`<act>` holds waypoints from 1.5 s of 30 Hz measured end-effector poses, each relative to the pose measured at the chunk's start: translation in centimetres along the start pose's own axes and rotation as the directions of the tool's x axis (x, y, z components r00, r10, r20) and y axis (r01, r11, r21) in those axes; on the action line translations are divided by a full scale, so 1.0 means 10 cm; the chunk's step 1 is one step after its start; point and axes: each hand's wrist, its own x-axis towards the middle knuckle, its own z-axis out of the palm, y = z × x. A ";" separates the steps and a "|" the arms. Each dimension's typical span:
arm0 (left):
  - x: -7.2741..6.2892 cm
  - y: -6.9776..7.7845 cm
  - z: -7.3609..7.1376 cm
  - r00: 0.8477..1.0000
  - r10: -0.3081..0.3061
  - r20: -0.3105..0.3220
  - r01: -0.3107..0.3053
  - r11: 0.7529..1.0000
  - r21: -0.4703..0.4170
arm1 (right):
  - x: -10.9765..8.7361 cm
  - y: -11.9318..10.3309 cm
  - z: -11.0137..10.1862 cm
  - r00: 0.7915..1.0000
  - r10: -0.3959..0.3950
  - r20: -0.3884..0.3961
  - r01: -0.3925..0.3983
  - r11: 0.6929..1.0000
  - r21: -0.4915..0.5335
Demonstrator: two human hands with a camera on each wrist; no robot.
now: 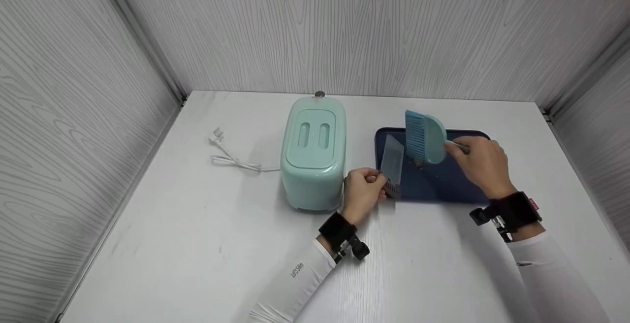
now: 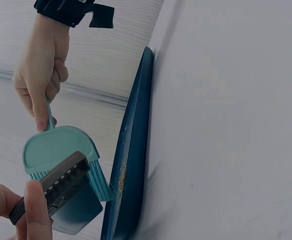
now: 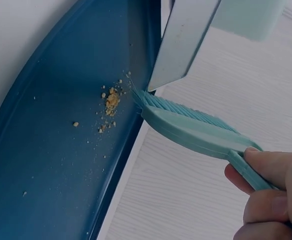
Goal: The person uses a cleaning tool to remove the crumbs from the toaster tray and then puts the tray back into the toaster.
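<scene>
My right hand (image 1: 485, 163) grips the thin handle of a mint-green hand brush (image 1: 435, 138). The blue bristles (image 3: 186, 112) reach down to the dark blue tray (image 1: 443, 185), close beside a small pile of tan crumbs (image 3: 112, 101). At the tray's left side my left hand (image 1: 363, 190) pinches the dark slotted end (image 2: 66, 180) of a flat translucent piece (image 1: 393, 159), which looks like a small dustpan. This piece stands tilted over the tray's left part, its pale face (image 3: 183, 42) near the bristle tips. Whether its edge touches the tray is unclear.
A mint-green toaster (image 1: 315, 180) with a lid on top stands just left of my left hand. Its white cord (image 1: 241, 163) and plug (image 1: 216, 136) lie on the white table (image 1: 197, 244). Grey wood-grain walls (image 1: 354, 32) enclose the back and sides.
</scene>
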 end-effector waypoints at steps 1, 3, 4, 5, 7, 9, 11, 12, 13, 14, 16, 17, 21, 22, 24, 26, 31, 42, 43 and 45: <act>0.00 0.00 0.00 1.000 0.000 0.000 0.000 1.000 0.000 | -0.01 0.01 -0.02 1.000 -0.007 -0.001 0.007 1.000 0.001; 0.00 0.00 0.00 1.000 0.000 0.002 0.000 1.000 0.001 | -0.03 0.03 -0.08 1.000 -0.018 -0.002 0.018 1.000 0.009; 0.00 0.00 0.00 1.000 0.001 0.004 -0.001 1.000 0.002 | -0.04 0.03 -0.11 1.000 -0.022 -0.003 0.022 1.000 0.015; 0.00 0.00 0.00 1.000 0.000 0.004 0.000 1.000 0.002 | -0.05 0.04 -0.14 1.000 -0.028 -0.003 0.028 0.999 0.020; 0.00 0.00 0.00 1.000 0.002 0.007 -0.002 1.000 0.001 | -0.08 0.02 -0.20 0.999 -0.040 0.001 0.039 0.999 0.034; 0.00 -0.01 0.00 1.000 0.008 0.010 -0.008 1.000 -0.001 | -0.11 -0.01 -0.25 0.999 -0.047 0.005 0.046 0.998 0.048; 0.00 -0.02 -0.01 1.000 0.008 0.017 -0.008 1.000 -0.006 | -0.14 -0.05 -0.30 0.999 -0.052 0.010 0.052 0.997 0.062; 0.00 -0.02 -0.01 1.000 0.008 0.018 -0.007 1.000 -0.005 | -0.16 -0.07 -0.31 0.998 -0.058 0.011 0.057 0.996 0.068; 0.00 -0.02 -0.01 1.000 0.006 0.019 -0.005 1.000 -0.006 | -0.18 -0.09 -0.33 0.998 -0.064 0.011 0.063 0.995 0.073; 0.00 -0.02 0.00 1.000 0.002 0.018 -0.002 1.000 -0.007 | -0.21 -0.11 -0.34 0.998 -0.068 0.012 0.067 0.995 0.079; 0.01 -0.03 0.00 1.000 -0.007 0.015 0.007 1.000 -0.001 | -0.26 -0.15 -0.35 0.997 -0.078 0.014 0.077 0.994 0.084; 0.01 -0.03 0.00 1.000 -0.010 0.013 0.010 1.000 0.003 | -0.28 -0.16 -0.35 0.996 -0.086 0.016 0.085 0.993 0.080; 0.01 -0.02 0.00 1.000 -0.012 0.009 0.012 1.000 0.016 | -0.35 -0.23 -0.35 0.994 -0.108 0.027 0.106 0.992 0.070; 0.00 -0.02 0.00 1.000 -0.010 0.010 0.009 1.000 0.021 | -0.36 -0.24 -0.35 0.993 -0.111 0.029 0.109 0.992 0.071; 0.00 -0.01 0.00 1.000 -0.008 0.011 0.008 1.000 0.017 | -0.38 -0.28 -0.35 0.993 -0.118 0.032 0.115 0.990 0.076; 0.00 -0.01 0.00 1.000 -0.005 0.009 0.005 1.000 0.014 | -0.40 -0.31 -0.35 0.991 -0.128 0.033 0.125 0.989 0.084; 0.00 0.00 0.00 1.000 0.000 0.009 0.000 1.000 0.005 | -0.42 -0.38 -0.32 0.987 -0.153 0.056 0.149 0.986 0.076; -0.01 -0.02 -0.02 0.999 0.027 0.025 -0.028 1.000 0.013 | -0.42 -0.43 -0.22 0.976 -0.202 0.080 0.200 0.979 0.034; -0.01 -0.02 -0.02 0.999 0.029 0.027 -0.029 1.000 0.011 | -0.42 -0.43 -0.21 0.976 -0.203 0.079 0.201 0.979 0.029; -0.01 -0.02 -0.01 0.999 0.032 0.025 -0.032 0.999 0.013 | -0.41 -0.44 -0.20 0.976 -0.204 0.076 0.204 0.979 0.016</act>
